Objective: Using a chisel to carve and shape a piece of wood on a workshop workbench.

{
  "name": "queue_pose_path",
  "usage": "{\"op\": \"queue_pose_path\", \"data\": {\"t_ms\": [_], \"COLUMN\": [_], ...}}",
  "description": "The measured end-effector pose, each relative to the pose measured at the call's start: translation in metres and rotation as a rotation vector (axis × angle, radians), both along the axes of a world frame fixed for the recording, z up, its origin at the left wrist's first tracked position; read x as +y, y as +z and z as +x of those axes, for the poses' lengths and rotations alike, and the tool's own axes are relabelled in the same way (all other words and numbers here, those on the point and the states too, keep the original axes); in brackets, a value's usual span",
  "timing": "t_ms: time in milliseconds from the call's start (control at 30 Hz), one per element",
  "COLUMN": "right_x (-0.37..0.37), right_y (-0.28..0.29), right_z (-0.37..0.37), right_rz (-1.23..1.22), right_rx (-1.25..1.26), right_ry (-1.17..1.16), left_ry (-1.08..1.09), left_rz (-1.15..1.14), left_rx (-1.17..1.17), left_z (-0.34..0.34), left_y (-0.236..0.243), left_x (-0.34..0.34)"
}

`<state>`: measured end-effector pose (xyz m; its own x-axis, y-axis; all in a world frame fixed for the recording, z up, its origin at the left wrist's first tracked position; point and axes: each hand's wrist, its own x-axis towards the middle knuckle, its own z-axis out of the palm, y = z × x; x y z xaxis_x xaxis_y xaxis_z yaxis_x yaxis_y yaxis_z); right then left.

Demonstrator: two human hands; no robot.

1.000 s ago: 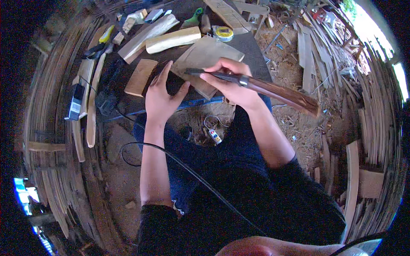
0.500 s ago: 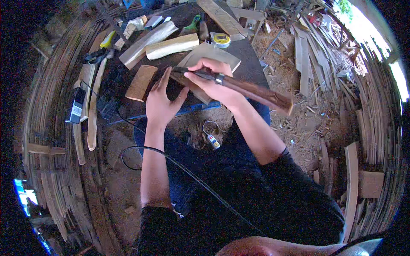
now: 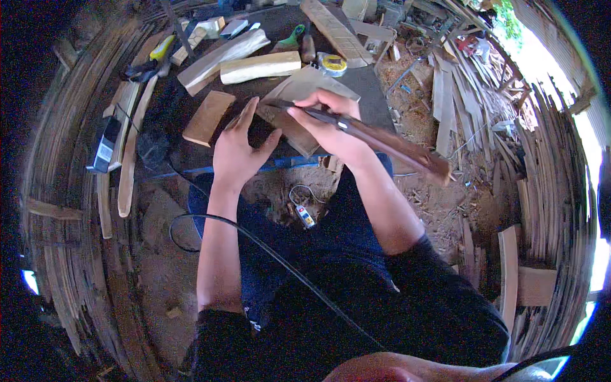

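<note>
My right hand [image 3: 331, 121] grips a long tool, probably a carving knife [image 3: 404, 149], with a dark narrow front end and a thick brown wooden handle reaching back over my forearm. The tool's front end lies over a flat wooden board [image 3: 298, 135] on the dark worktable [image 3: 375, 95]. My left hand [image 3: 238, 153] is open by the board's left side, fingers stretched forward and thumb apart. Whether its fingertips touch anything is unclear. Left of those fingers lies a brown wooden block [image 3: 209, 118].
Pale wood pieces [image 3: 261, 67], a yellow tape measure [image 3: 331, 64] and a green-handled brush [image 3: 291, 39] lie farther back. A black cable [image 3: 273, 251] loops across my left forearm. Stacked wood strips [image 3: 67, 159] line the left; a power strip [image 3: 305, 216] sits on the ground between my legs.
The view has shifted slightly. The handle's rear end appears farther right and a little lower, while the tool's front end stays over the board. My left hand keeps its open pose.
</note>
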<state>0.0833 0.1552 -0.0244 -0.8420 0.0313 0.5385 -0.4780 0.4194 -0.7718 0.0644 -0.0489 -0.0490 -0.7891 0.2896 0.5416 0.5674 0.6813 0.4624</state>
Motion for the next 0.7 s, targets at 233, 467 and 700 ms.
{"op": "queue_pose_path", "data": {"t_ms": [233,467,700], "right_x": [0.022,0.031,0.011], "right_y": [-0.003,-0.004,-0.007], "right_z": [0.026,0.046,-0.006], "right_rz": [0.014,0.035,0.052], "right_rx": [0.091,0.012,0.097], "right_ry": [0.011,-0.104,-0.056], "left_ry": [0.033,0.039,0.052], "left_rz": [-0.019,-0.015,-0.053], "left_rx": [-0.017,-0.059,-0.098], "left_z": [0.003,0.006,0.009], "left_y": [0.000,0.005,0.009], "left_x": [-0.001,0.004,0.006]}}
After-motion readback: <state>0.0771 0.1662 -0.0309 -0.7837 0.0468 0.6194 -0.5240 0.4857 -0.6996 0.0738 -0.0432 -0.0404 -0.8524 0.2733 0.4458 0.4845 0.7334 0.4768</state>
